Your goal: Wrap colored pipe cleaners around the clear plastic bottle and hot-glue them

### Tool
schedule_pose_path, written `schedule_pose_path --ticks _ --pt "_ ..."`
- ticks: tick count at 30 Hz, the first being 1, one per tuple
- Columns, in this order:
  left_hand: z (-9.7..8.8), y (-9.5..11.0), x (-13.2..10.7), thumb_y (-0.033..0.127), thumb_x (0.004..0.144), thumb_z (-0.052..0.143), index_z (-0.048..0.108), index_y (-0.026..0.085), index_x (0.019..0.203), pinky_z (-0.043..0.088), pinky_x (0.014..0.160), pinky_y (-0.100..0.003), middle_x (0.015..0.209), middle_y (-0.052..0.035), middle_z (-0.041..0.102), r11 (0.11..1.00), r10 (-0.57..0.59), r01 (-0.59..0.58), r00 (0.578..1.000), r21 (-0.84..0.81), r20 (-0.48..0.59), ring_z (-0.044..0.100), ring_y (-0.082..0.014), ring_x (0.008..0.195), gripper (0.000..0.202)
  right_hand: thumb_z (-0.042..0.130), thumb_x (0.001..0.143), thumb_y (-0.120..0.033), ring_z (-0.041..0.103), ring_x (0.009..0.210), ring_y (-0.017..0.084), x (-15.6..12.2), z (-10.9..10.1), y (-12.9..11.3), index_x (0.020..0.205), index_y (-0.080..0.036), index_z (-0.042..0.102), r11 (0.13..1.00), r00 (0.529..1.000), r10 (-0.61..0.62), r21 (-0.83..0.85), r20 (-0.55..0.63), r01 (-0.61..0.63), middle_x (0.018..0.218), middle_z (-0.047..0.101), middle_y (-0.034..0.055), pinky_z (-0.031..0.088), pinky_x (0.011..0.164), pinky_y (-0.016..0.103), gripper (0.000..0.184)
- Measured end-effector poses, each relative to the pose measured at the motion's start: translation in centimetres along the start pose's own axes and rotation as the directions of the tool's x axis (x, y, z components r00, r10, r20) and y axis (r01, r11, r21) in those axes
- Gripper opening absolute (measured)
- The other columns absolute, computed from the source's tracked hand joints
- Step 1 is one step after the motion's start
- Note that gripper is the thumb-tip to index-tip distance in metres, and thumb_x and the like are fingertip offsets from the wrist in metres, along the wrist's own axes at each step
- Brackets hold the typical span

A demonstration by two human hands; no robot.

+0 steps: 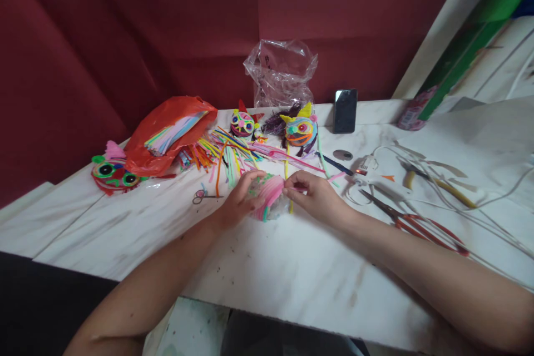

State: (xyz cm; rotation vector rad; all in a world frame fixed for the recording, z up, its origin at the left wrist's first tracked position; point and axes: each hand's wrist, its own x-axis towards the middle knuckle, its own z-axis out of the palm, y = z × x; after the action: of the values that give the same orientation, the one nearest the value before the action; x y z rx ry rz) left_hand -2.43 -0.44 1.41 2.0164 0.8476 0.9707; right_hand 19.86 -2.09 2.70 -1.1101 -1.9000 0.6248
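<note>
A rounded, partly see-through craft piece (272, 191) is just above or on the table in front of me, with pink pipe cleaner rows across it and bits of green and teal. My left hand (237, 200) is closed around its left side, fingers over the top. At its right edge my right hand (314, 193) pinches a pink pipe cleaner (301, 189), mostly hidden by the fingers. Small scissors (202, 196) lie left of my left hand. Large red-handled scissors (411, 222) rest beside my right forearm.
Behind the hands are loose pipe cleaners (233, 158), a red bag (142, 147) holding more, and several animal-face figures, one blue (301, 129). A phone (345, 111) leans at the back. White cables (450, 200), a power strip (367, 166) and yellow-handled pliers (454, 193) occupy the right.
</note>
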Motion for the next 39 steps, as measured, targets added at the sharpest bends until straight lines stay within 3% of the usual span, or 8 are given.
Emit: schedule_pose_path --ticks 4,9,15,25,31,36,39 --pt "0.1 0.1 0.1 0.051 0.074 0.068 0.047 0.02 0.127 0.034 0.11 -0.048 0.132 -0.0135 0.049 0.998 0.022 -0.02 0.999 0.068 -0.03 0.045 -0.0328 0.128 0.065 0.058 0.079 -0.025 0.056 0.063 0.014 0.0 0.0 0.0 0.073 -0.019 0.058 1.0 1.0 -0.006 -0.012 -0.004 0.006 0.07 0.063 0.0018 0.045 0.059 0.027 0.009" --pt "-0.2 0.0 0.2 0.048 0.074 0.069 0.049 0.02 0.125 0.036 0.109 -0.047 0.13 -0.0127 0.053 0.997 0.029 -0.026 0.999 0.079 -0.03 0.048 -0.0318 0.126 0.063 0.059 0.079 -0.023 0.054 0.06 0.013 0.1 0.1 -0.3 0.072 -0.019 0.057 1.0 0.999 -0.03 -0.007 -0.015 0.03 0.067 0.06 -0.0001 0.043 0.057 0.025 0.008" --pt "-0.6 0.7 0.3 0.05 0.069 0.074 0.05 0.021 0.124 0.042 0.104 -0.047 0.13 -0.0124 0.055 0.993 -0.058 0.059 0.998 0.098 -0.004 0.051 -0.0332 0.123 0.067 0.056 0.082 -0.021 0.052 0.062 0.013 -0.3 0.6 -0.8 0.07 -0.019 0.054 0.994 0.994 -0.107 -0.028 -0.028 0.106 0.068 0.057 0.0 0.042 0.06 0.025 0.012" --pt "0.1 0.2 0.0 0.048 0.075 0.07 0.046 0.022 0.128 0.031 0.113 -0.05 0.134 -0.013 0.046 0.962 0.174 -0.144 0.978 0.232 -0.117 0.041 -0.0307 0.132 0.064 0.059 0.082 -0.02 0.061 0.077 0.017 -0.4 0.0 -0.6 0.081 -0.019 0.06 0.977 0.975 -0.205 0.039 -0.085 0.209 0.082 0.064 0.005 0.051 0.072 0.031 0.001" --pt "0.2 -0.1 -0.2 0.05 0.076 0.07 0.045 0.022 0.129 0.029 0.114 -0.051 0.137 -0.0142 0.044 0.959 0.196 -0.164 0.973 0.231 -0.123 0.039 -0.0306 0.134 0.064 0.062 0.083 -0.022 0.063 0.074 0.017 -0.3 -0.1 -0.6 0.08 -0.02 0.061 0.98 0.976 -0.19 0.035 -0.108 0.194 0.08 0.066 0.0046 0.051 0.07 0.03 0.004" --pt "0.6 -0.5 -0.4 0.053 0.071 0.073 0.045 0.021 0.13 0.026 0.116 -0.053 0.147 -0.0162 0.037 0.986 0.098 -0.079 0.986 0.145 -0.132 0.033 -0.0343 0.14 0.073 0.061 0.082 -0.019 0.061 0.07 0.015 -0.4 -0.1 -0.9 0.077 -0.02 0.06 0.987 0.982 -0.159 0.01 -0.1 0.161 0.076 0.065 0.003 0.049 0.065 0.028 0.005" --pt "0.9 -0.8 -0.5 0.055 0.07 0.072 0.045 0.024 0.128 0.033 0.112 -0.053 0.145 -0.0133 0.042 0.999 -0.002 0.007 0.993 0.036 -0.116 0.039 -0.0344 0.136 0.071 0.062 0.082 -0.017 0.06 0.069 0.015 -0.5 0.0 -1.0 0.076 -0.019 0.06 0.988 0.985 -0.155 -0.022 -0.073 0.153 0.075 0.064 0.003 0.048 0.064 0.027 0.006"
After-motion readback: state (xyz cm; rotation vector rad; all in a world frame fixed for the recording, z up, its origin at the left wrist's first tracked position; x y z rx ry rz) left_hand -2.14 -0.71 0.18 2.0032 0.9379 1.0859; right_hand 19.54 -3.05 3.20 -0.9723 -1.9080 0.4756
